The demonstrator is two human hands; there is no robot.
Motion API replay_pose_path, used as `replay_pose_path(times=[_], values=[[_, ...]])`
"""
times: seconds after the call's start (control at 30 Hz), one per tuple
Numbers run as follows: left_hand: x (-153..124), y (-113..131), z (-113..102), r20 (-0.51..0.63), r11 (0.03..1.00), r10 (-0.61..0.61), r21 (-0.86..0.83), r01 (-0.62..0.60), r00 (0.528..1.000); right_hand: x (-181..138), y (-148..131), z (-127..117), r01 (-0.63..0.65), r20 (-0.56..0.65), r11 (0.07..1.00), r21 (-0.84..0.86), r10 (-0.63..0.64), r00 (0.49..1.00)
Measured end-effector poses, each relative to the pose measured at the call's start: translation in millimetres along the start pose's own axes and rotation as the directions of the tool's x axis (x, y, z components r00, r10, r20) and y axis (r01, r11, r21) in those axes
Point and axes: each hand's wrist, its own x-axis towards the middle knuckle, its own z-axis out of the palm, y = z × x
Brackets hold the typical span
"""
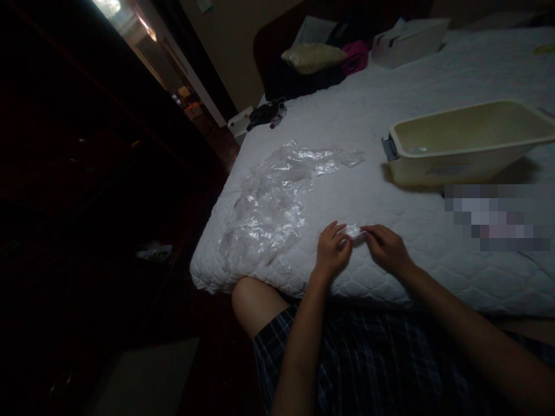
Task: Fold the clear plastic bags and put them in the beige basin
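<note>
I see my left hand (332, 249) and right hand (385, 248) pinching a small folded clear plastic bag (353, 231) between their fingertips, low over the quilted white mattress (390, 115). A crinkled heap of clear bags (269, 202) lies to the left; a cream plastic tub (468, 144) sits beyond.

Single head view, looking forward and down over bed (390, 121) edge, hands close below, dark room at left.

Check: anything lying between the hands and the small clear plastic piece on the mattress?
Nothing visible. Left hand and right hand both already pinch the small plastic piece directly; the crumpled plastic pile lies off to the left.
</note>
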Motion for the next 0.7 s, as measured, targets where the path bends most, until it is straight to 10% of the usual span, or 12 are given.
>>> replay_pose_path(times=[0.2, 0.4, 0.53, 0.7], values=[[0, 1, 3, -0.036, 0.901, -0.237, -0.381, 0.206, 0.971, 3, -8, -3, -0.102, -0.100, 0.995, 0.013, 0.103, 0.990], [9, 5, 2, 0.078, 0.479, -0.647, -0.732, 0.484, 0.758, 3, -4, -4, -0.291, -0.094, 0.939, 0.185, 0.312, 0.946], [11, 3, 3, 0.244, 0.213, -0.678, -0.837, 0.503, 0.693, 3, 2, -4, -0.462, 0.004, 0.817, 0.345, 0.491, 0.871], [8, 0, 5, 0.292, 0.227, -0.643, -0.811, 0.540, 0.708, 14, -10, -11, -0.602, 0.167, 0.639, 0.479, 0.607, 0.777]])
